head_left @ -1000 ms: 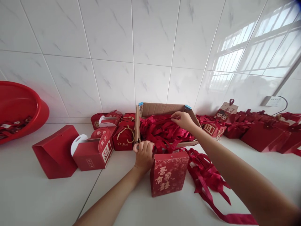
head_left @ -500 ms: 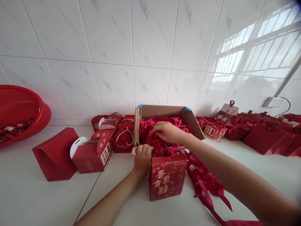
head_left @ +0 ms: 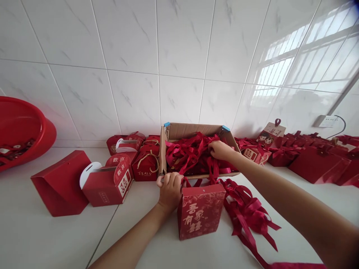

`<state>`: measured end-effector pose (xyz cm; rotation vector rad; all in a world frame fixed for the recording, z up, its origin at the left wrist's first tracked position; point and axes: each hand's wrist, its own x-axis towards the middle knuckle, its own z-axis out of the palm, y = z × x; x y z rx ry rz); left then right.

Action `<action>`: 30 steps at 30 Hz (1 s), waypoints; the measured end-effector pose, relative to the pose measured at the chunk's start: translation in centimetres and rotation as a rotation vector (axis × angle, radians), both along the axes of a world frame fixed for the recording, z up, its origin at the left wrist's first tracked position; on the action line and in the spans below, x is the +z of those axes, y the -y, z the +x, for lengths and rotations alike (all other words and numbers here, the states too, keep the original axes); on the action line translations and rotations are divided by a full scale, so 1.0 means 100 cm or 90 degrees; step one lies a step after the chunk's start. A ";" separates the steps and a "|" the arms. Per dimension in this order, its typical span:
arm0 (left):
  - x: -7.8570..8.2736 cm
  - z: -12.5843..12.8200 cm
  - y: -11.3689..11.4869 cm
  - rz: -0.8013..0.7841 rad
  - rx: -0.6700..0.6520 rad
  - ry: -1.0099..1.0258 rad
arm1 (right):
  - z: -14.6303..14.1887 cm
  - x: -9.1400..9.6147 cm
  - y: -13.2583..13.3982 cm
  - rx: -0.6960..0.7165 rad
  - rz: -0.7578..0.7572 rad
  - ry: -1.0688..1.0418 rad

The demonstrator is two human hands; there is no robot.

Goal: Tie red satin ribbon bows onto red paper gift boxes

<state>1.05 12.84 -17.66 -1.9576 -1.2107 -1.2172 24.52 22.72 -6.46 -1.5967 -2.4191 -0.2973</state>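
A cardboard box (head_left: 193, 130) stands against the tiled wall, filled with tangled red ribbons (head_left: 190, 155). My left hand (head_left: 170, 188) is closed over the box's near rim at its left front corner. My right hand (head_left: 220, 150) reaches into the box and pinches some of the ribbons. A red gift box with gold characters (head_left: 199, 210) stands upright just in front of the cardboard box, touching my left hand's side. More red ribbons (head_left: 246, 213) spill over the white surface to its right.
Several red gift boxes (head_left: 105, 181) lie to the left, some open. A red basin (head_left: 19, 130) holds small items at far left. A row of red gift bags (head_left: 314, 157) lines the right by the wall, near a white socket (head_left: 327, 120).
My right hand moved from the box's middle to its right part, dragging ribbons with it. My left hand stayed on the rim. The loose ribbons on the surface shifted a little.
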 end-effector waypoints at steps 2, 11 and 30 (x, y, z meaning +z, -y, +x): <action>0.000 0.000 0.000 0.003 -0.001 -0.003 | -0.010 0.005 0.006 -0.029 0.044 -0.009; 0.000 0.000 0.000 0.018 0.000 -0.003 | -0.095 0.020 0.026 0.219 0.038 -0.010; -0.001 -0.001 0.002 0.016 -0.008 0.006 | -0.119 -0.003 -0.009 0.319 0.025 -0.224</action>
